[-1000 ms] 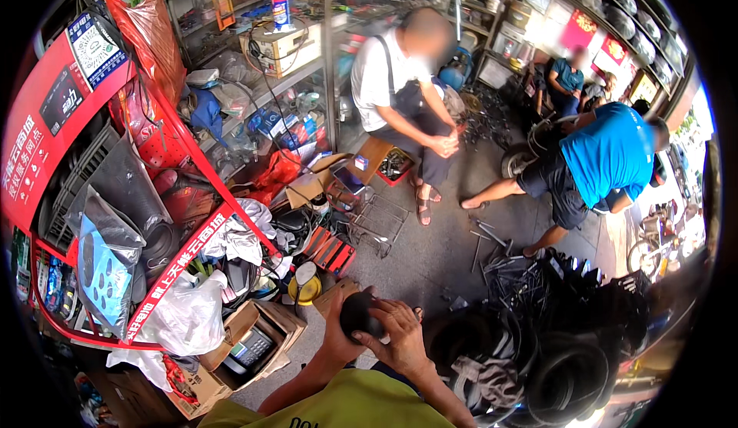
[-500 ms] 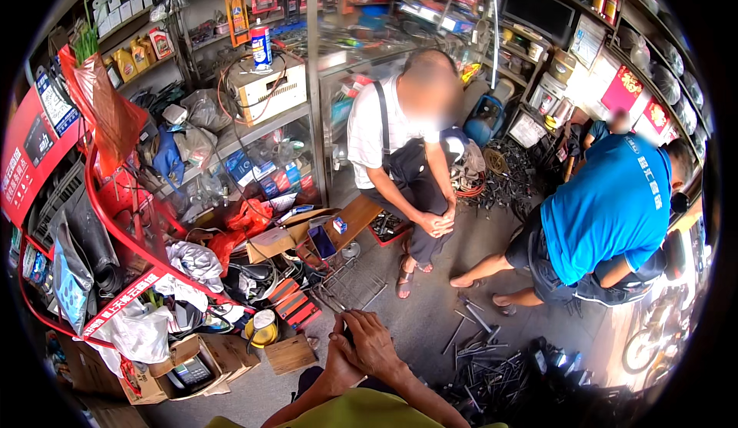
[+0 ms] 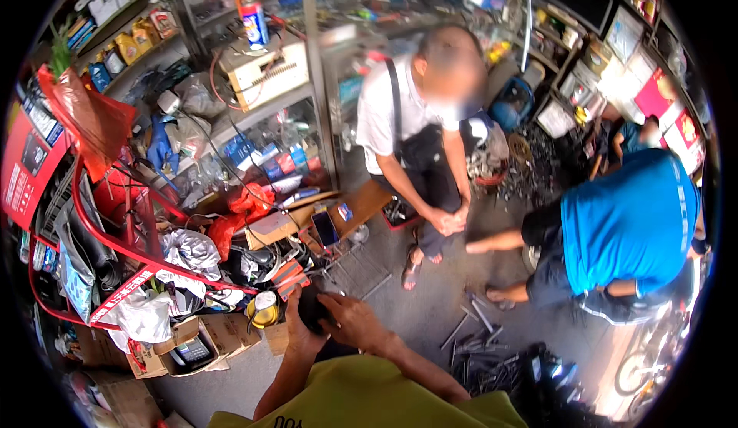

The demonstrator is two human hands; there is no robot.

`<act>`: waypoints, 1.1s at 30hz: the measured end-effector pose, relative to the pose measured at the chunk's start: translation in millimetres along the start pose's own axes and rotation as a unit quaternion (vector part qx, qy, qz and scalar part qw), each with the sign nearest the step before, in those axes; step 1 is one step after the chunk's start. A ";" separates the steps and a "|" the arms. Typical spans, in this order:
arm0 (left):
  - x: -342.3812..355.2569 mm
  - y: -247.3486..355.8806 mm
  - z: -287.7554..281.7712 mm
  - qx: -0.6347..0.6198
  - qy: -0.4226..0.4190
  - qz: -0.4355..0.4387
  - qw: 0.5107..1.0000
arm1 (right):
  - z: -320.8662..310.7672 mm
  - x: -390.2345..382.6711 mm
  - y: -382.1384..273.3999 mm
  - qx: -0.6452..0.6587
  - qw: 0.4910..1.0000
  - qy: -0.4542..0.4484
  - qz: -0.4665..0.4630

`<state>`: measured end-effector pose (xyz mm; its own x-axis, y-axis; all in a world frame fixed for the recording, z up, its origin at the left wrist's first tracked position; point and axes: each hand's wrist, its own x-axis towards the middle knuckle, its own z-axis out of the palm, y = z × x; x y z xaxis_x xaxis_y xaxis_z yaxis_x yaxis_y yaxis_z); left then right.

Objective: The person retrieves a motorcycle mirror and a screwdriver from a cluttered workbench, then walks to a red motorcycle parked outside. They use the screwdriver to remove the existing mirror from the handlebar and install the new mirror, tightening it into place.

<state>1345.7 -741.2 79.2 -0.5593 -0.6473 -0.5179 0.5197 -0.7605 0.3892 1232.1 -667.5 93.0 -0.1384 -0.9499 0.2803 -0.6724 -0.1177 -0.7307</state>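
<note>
In the head view, the hands now stand a little apart, where half a second ago they were folded together over what they hold; a small, dark, smooth-looking object with a rounded outline [image 3: 310,310] shows between them, probably leaving its face freer for handling. It sits near, left of the middle, above the concrete floor [image 3: 430,316]; blur hides what it is. The left hand [image 3: 304,337] is wrapped around its lower left side, gripping it. The right hand [image 3: 357,323] has bent fingers against its right side; whether these grip or merely touch, I cannot tell. Just beyond, to the left, are a yellow rounded thing with a whitish top [image 3: 264,310] and a hard-edged orange-and-black block [image 3: 290,276]. Farther off, a thin wire rack [image 3: 361,273] stands before a brown wooden surface [image 3: 361,206]. Near left is an open, creased brown cardboard box [image 3: 219,334]; near right, a jagged heap of dark parts [image 3: 530,382].
</note>
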 end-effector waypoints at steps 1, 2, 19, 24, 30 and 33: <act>2.5 -0.6 6.0 0.010 0.006 0.007 1.000 | 0.2 1.3 2.8 0.010 1.000 0.004 -0.006; 1.6 1.7 10.3 0.025 0.030 0.019 0.999 | -0.6 4.8 5.5 0.022 1.000 0.010 -0.004; 9.8 -34.1 40.9 0.237 0.013 -0.068 0.969 | -11.5 -48.6 2.2 0.022 0.968 0.154 0.197; 0.5 -45.0 59.7 0.236 0.006 -0.050 0.970 | -34.7 -55.7 -8.4 0.043 0.967 0.132 0.213; -7.8 -43.3 53.1 0.225 0.006 -0.025 0.974 | -46.2 -60.6 -23.6 0.049 0.984 0.085 0.151; -13.2 -40.8 47.9 0.215 0.020 -0.004 0.976 | -51.5 -62.9 -28.4 0.063 0.988 0.091 0.109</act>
<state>1301.0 -704.2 106.7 -0.5319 -0.6447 -0.5491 0.1903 -0.7228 0.6643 1222.5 -589.5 128.1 -0.4052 -0.8906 0.2065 -0.5186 0.0379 -0.8542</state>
